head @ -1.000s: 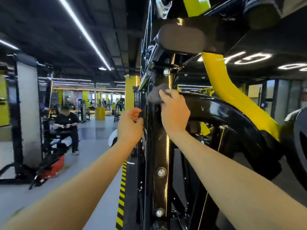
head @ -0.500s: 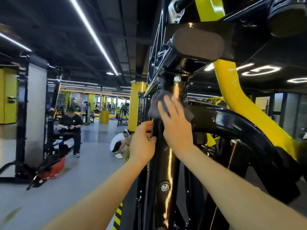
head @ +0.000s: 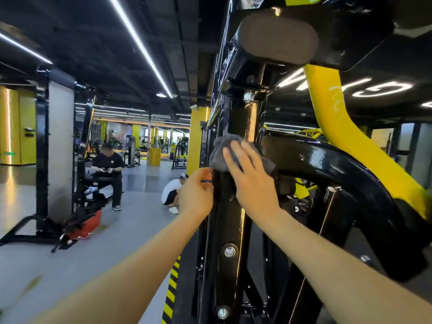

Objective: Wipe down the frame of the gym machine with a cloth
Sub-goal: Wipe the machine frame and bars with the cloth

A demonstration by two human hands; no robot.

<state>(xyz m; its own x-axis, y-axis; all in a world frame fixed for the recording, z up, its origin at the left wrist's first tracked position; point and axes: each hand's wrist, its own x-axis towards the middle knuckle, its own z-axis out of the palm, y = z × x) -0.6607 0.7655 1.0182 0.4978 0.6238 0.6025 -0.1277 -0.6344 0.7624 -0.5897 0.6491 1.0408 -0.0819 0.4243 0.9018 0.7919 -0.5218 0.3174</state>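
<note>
**Cloth flattened against the black upright, wipe under way**

Gym floor stretches away on the left under long ceiling light strips (head: 140, 47), with yellow pillars, a person seated on a bench (head: 108, 168) and another crouched on the grey floor (head: 174, 194). Filling the right half is the machine: a glossy black upright post (head: 230, 230) with bolts down its face, a curved black arm (head: 339, 169) branching right, a yellow bar (head: 346, 127) behind it, and a padded end cap (head: 278, 36) overhead.

Compared with a second ago, the right hand (head: 251, 181) has gone from a bunched grip on the cloth to a flat press: its fingers are now spread and nearly straight, pinning the grey cloth (head: 225, 149) to the post where the curved arm joins it. The cloth has opened out too, from a small wad to a wider sheet that shows above the fingertips and to the right of the hand. The left hand (head: 196, 195) has come in closer, and its curled fingers now rest against the post's left edge just below the cloth; whether they hold the edge or only touch it is hard to tell. The view has also drawn nearer to the post.

By my reading this means a broad stroke is being set up or made on the upper post, with most of the frame below still to cover.

Soft and slightly crumpled, the cloth drapes loosely at its top corner. The post's paint is shiny, with bright reflections along its right edge.
</note>
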